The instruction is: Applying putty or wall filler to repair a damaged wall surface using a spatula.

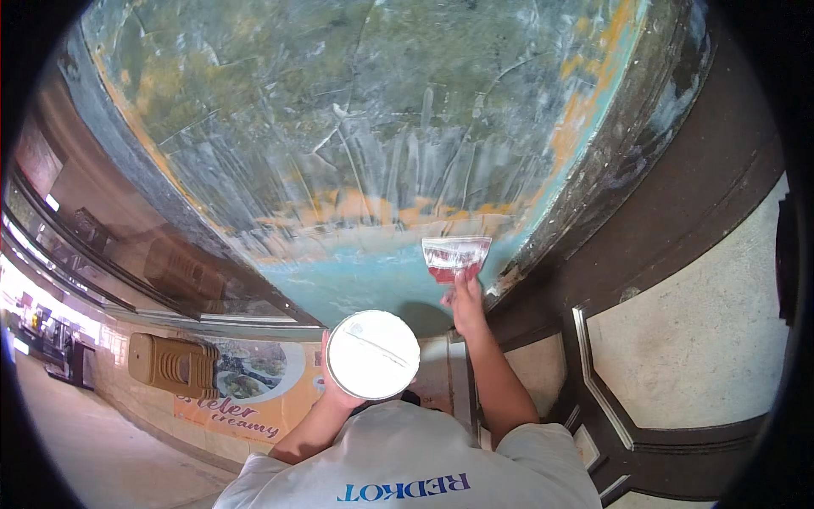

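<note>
My right hand (465, 304) grips a wide putty knife (456, 257) by its red lower part, fingers closed around it. White paste smears its broad blade, which lies over the turquoise lower band of a patchy wall (356, 276). Whether the blade touches the wall, I cannot tell. Lower and to the left, my left hand (337, 388) is wrapped round the side of a round white tub (373, 355). The tub's top is bright white, with a thin line running across it. Greyish streaks, orange patches and dull green cover the wall above the knife.
Dark brown framing (644, 229) with pale panels (687, 339) borders the wall on the right. Along the left run window panes (127, 246). Stacked tan plastic chairs (174, 365) stand by an orange banner (246, 416) at lower left, above a pale floor (110, 450).
</note>
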The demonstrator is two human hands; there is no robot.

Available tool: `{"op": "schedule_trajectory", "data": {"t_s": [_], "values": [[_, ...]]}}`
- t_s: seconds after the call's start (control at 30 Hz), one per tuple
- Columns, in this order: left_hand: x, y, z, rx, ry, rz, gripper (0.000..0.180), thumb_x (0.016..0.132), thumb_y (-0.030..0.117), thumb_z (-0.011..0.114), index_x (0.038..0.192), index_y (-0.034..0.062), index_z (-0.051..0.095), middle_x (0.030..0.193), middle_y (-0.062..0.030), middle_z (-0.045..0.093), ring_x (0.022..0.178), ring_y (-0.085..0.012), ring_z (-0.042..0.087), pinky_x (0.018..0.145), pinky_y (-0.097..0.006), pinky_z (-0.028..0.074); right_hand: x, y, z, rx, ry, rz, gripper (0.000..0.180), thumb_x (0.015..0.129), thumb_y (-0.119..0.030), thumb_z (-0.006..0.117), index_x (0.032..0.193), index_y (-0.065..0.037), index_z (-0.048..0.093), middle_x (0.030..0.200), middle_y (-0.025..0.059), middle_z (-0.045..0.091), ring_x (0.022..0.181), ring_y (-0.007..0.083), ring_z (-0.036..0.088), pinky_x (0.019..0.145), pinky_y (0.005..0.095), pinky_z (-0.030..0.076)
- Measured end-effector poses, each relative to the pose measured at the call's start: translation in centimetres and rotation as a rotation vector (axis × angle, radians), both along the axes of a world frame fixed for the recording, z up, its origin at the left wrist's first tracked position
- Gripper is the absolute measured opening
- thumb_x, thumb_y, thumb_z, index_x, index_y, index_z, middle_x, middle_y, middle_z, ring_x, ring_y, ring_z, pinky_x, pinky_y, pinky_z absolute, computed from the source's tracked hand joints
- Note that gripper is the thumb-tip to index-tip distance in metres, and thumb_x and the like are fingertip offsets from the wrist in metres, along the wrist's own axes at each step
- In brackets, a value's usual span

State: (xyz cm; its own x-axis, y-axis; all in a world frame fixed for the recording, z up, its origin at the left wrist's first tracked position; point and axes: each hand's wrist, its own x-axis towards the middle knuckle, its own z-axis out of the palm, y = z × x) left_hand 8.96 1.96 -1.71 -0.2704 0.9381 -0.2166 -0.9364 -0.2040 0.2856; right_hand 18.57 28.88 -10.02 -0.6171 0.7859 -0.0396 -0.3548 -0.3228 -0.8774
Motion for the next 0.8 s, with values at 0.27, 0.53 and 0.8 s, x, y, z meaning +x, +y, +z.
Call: {"op": "schedule_trajectory", "data": {"t_s": [0.27,0.53,0.8], "values": [[-1.8,-2.9,0.9,0.042,-0.096,0.062,0.084,0.091,0.078,0.041,0.157,0.0247,0.039,0.162,-0.011,0.037,0.144,-0.0488,0.038,0.103,-0.086,0.03,-1.7,-3.6,3.8,0.055,-0.021,0.028,0.021,0.111,-0.029,0.047,0.11,-0.009,0.053,0.077,0.0018,0.06,0.065,0.0126,0.062,0.06,0.0278,0.047],[-4.0,-4.5,1.3,0.069,-0.054,0.051,0.085,0.091,0.078,0.042,0.159,0.0263,0.035,0.165,-0.0125,0.032,0.145,-0.0502,0.035,0.104,-0.086,0.027,-2.1,-5.6,-1.5,0.054,-0.255,0.142,0.027,0.11,-0.033,0.049,0.116,-0.008,0.058,0.084,0.0026,0.065,0.064,0.0121,0.062,0.06,0.0276,0.048],[-6.1,-6.0,2.0,0.218,-0.126,-0.049,0.086,0.094,0.077,0.036,0.158,0.0208,0.038,0.163,-0.0138,0.036,0.145,-0.0455,0.038,0.114,-0.072,0.031,-8.3,-5.8,2.5,0.139,-0.078,0.051,0.031,0.11,-0.034,0.049,0.119,-0.006,0.058,0.083,0.0039,0.065,0.067,0.0126,0.063,0.061,0.0292,0.049]]}}
